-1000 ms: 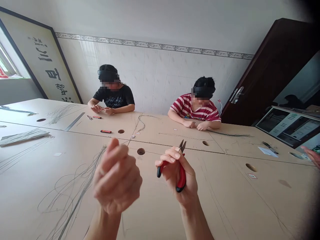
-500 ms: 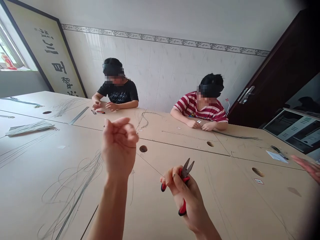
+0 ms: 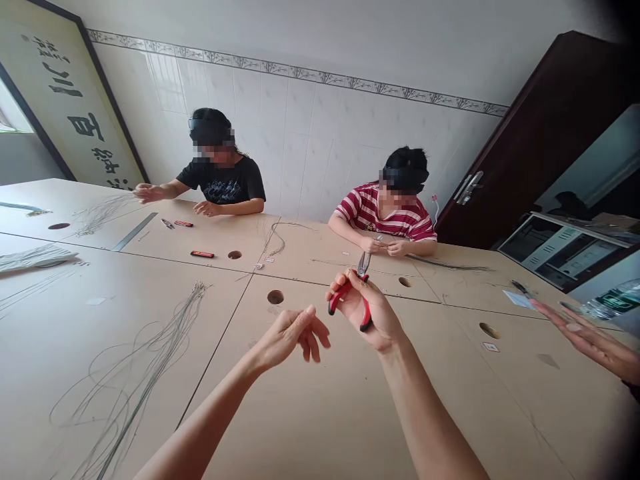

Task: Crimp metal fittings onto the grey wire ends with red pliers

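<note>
My right hand [image 3: 384,315] grips pliers [image 3: 363,267] mid-frame; my left hand [image 3: 289,332] hangs half-open, seemingly empty. Wires [image 3: 160,372] lie untouched, lower left.

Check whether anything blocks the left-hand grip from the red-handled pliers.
Nothing visible stands between the left-hand grip and the nearest handle end of the red-handled pliers. The right-hand grip holds the pliers, partly covering their handles.

Metal pliers [image 3: 362,272] (plastic-looking handles [image 3: 367,315]), smooth tabletop [image 3: 310,413].
</note>
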The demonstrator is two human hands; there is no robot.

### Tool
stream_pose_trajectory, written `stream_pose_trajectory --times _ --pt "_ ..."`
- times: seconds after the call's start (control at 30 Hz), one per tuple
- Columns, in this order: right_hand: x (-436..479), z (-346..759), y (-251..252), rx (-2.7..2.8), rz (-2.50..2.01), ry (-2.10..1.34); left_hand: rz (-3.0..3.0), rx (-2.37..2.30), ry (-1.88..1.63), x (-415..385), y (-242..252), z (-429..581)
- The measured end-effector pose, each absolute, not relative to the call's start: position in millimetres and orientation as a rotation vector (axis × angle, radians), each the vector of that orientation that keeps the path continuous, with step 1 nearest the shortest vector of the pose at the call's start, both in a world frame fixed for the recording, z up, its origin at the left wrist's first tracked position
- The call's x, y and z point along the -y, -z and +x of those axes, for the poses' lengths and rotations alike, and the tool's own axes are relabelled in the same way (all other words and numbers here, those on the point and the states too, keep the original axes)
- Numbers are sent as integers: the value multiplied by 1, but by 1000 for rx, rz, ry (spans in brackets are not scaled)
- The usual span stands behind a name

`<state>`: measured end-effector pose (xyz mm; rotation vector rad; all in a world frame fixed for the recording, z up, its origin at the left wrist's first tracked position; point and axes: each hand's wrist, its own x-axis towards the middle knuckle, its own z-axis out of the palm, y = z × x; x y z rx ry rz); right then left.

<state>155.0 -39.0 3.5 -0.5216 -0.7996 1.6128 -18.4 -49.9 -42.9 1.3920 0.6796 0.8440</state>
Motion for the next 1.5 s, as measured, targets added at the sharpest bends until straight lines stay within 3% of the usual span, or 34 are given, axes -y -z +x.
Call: stream_pose_trajectory --times 0.13,0.23,0.5,0.67,0.9,1.13,1.33,1.5 --pt "31 153 15 696 -439 -1809 1099 -348 -475 75 41 -13" --pt "33 141 31 611 -379 -1882 882 -133 -435 94 31 -5" --pt "57 111 56 513 -371 -1772 555 -205 -1593 67 -24 -21" --pt "73 120 47 845 -492 -1530 627 -419 -1747 22 4 -32" --pt "69 128 25 1246 -727 -1250 1303 -722 -1213 46 36 -14" --pt "64 131 23 1231 -849 -1159 1388 -938 -1066 72 46 -26" --pt "63 124 29 1222 -881 -1111 1326 -611 -557 82 40 -38" --pt "66 124 32 1230 -878 -1115 1690 -764 -485 82 30 -41"
